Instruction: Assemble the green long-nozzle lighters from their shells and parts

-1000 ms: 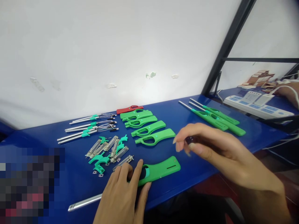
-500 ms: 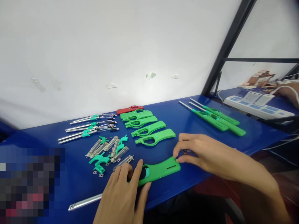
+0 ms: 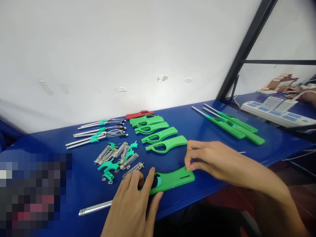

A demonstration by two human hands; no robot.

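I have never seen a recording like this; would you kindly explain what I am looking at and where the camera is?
There is no machine: a person works with two bare hands, filmed by a camera worn on their head, looking forward and down. The left hand rests flat on the front of a green lighter handle; a metal tube pokes out from under it across the blue table. The right hand pinches its fingertips at the handle's rear end; anything between them is too small to see. Behind lie green handle shells, one red shell, wired metal tubes, small teal and metal parts and assembled lighters.
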